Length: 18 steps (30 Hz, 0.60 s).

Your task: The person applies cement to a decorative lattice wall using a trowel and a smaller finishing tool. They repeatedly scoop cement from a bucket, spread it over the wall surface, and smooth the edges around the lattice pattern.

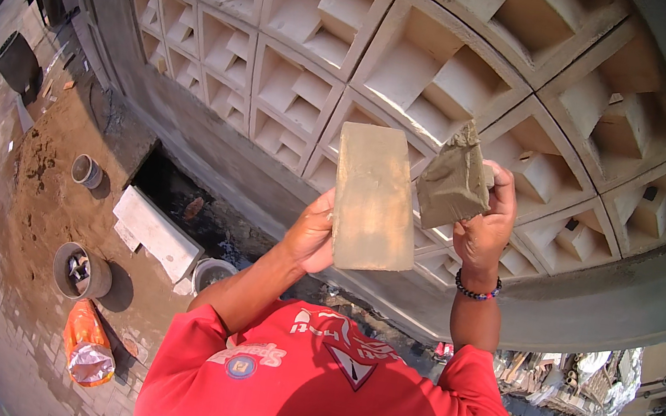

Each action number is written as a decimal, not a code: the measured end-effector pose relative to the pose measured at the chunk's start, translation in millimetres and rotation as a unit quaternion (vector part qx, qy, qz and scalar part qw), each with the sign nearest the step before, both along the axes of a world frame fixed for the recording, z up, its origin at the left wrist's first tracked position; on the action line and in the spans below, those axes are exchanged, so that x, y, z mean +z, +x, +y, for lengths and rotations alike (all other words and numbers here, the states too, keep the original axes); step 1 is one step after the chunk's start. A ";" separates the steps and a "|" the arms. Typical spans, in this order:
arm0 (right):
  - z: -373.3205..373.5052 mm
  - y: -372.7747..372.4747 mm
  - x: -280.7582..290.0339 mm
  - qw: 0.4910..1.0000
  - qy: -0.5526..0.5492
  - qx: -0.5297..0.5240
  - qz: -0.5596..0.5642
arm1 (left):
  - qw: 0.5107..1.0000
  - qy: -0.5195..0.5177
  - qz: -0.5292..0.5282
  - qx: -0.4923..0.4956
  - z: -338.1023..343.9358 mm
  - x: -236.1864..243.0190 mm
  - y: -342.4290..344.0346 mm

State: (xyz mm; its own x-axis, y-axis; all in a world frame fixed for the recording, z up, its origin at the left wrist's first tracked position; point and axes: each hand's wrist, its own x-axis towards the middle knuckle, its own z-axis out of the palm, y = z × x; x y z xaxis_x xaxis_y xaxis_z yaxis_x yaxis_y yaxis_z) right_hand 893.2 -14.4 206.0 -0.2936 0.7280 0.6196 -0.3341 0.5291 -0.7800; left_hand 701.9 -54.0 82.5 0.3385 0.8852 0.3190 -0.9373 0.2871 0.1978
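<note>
My left hand (314, 235) is closed at the left edge of a flat, rectangular plastering float (377, 200). Its broad face, grey-brown with damp mortar stains, is turned up, and most of my grip is hidden behind it. In my right hand (486, 229), fingers wrapped round the handle, is a trowel whose blade is hidden under a thick lump of wet grey mortar (453, 181). The mortar is just right of the float, with a narrow gap between them. Both tools are held up before a wall of pale openwork ventilation blocks (300, 76).
A plastered grey ledge (216, 128) runs below the blocks, above a dark drain ditch (169, 189). To the left are a white slab (155, 232), several buckets (82, 271), sand (48, 176) and an orange sack (86, 344). Rubble (573, 374) lies at the right.
</note>
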 end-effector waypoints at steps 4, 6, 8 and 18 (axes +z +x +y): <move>1.6 -3.8 -1.1 0.980 0.108 -0.073 -0.152 | 1.000 -0.003 -0.013 -0.001 5.2 -1.5 -0.4; 1.3 -2.6 -5.6 0.981 0.083 -0.072 -0.160 | 1.000 -0.010 -0.011 -0.005 12.3 -3.0 -0.7; 0.7 5.7 -17.0 0.980 0.038 -0.073 -0.180 | 1.000 -0.019 -0.015 -0.012 11.1 -5.6 -1.5; -1.5 15.2 8.6 0.900 0.163 -0.076 -0.398 | 0.996 -0.070 -0.041 -0.039 10.6 -10.1 -2.8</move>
